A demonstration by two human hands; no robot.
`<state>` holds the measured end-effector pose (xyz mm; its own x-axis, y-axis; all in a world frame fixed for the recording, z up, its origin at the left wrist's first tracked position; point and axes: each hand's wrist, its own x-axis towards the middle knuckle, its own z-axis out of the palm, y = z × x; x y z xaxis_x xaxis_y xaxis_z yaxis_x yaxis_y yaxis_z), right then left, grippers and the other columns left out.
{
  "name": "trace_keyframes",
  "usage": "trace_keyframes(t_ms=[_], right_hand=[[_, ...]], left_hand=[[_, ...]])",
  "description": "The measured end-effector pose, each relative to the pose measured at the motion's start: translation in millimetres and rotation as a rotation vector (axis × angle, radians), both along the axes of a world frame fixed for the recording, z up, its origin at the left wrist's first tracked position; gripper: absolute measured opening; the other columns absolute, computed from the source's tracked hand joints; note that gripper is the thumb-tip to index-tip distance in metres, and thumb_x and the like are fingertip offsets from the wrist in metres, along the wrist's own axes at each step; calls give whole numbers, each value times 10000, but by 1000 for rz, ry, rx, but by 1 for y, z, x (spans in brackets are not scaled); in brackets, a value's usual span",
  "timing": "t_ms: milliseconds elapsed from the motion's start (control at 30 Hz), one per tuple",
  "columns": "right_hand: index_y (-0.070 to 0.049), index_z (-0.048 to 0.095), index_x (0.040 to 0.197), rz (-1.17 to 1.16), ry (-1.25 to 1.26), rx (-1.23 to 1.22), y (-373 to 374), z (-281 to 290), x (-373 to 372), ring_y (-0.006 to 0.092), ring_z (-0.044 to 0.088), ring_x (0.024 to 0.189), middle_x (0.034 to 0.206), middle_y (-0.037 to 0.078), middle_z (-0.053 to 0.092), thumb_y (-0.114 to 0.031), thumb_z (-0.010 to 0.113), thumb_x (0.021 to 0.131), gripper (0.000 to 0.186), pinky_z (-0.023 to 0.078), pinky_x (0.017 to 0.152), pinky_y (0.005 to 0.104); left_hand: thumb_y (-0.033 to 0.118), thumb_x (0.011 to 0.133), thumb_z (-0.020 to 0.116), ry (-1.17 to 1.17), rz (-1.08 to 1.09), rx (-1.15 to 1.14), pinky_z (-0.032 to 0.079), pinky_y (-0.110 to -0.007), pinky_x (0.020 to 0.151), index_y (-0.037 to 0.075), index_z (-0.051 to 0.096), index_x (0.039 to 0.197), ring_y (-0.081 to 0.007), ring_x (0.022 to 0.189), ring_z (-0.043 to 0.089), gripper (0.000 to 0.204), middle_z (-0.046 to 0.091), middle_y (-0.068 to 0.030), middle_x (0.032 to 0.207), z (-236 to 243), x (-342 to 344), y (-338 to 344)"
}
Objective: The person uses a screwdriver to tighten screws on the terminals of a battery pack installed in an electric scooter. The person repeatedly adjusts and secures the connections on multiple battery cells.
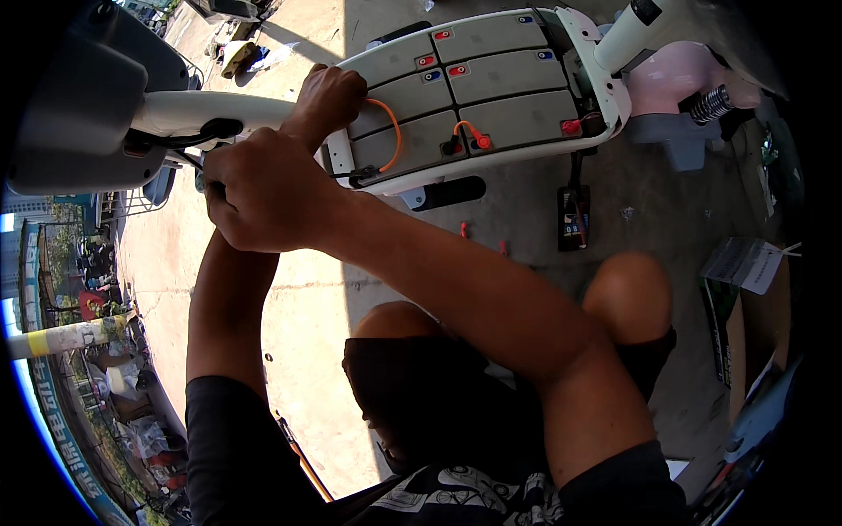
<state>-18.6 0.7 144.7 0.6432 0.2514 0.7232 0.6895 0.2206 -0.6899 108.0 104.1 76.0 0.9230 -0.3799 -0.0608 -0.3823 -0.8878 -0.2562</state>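
Observation:
My forearms cross in front of a scooter's battery compartment (491, 159). Several grey batteries (500, 79) lie in it, with red and blue terminals. An orange wire (400, 140) loops from beside my left hand to a black connector at the near left corner. Another short orange wire (465, 125) links two terminals at the near edge. My left hand (329, 101) is closed at the compartment's left end, its fingertips hidden. Nearer to me, my right hand (263, 188) is curled closed beside the white frame tube (219, 110) and dark cables; whatever it grips is hidden.
A black meter-like device (574, 219) hangs or lies below the compartment's right side. Small red pieces (465, 230) lie on the ground. An open cardboard box (750, 298) stands at the right. The scooter's dark body (79, 114) fills the upper left.

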Motion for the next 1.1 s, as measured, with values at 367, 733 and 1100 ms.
trace_keyframes(t_ms=[367, 733, 1100], right_hand=[[-5, 669, 714, -14, 35, 11, -5, 1, 0, 407, 667, 610, 633, 226, 641, -116, 646, 774, 128, 545, 671, 505], [1, 651, 699, -6, 38, 5, -5, 1, 0, 408, 664, 610, 626, 228, 631, -98, 645, 769, 122, 544, 664, 497], [-7, 626, 669, -24, 16, 32, -7, 0, 1, 400, 652, 586, 609, 220, 621, -78, 644, 765, 121, 529, 636, 490]], left_hand=[[161, 773, 733, -32, 226, -55, 509, -441, 912, 99, 795, 886, -363, 843, 720, 143, 737, -193, 843, -6, -8, -6], [166, 778, 676, -155, 238, -1, 562, -480, 800, 43, 770, 807, -390, 808, 721, 158, 721, -226, 805, -6, -9, -11], [185, 747, 712, -106, 464, -201, 583, -452, 782, 41, 793, 873, -385, 832, 735, 207, 728, -234, 834, -6, 11, -5]])
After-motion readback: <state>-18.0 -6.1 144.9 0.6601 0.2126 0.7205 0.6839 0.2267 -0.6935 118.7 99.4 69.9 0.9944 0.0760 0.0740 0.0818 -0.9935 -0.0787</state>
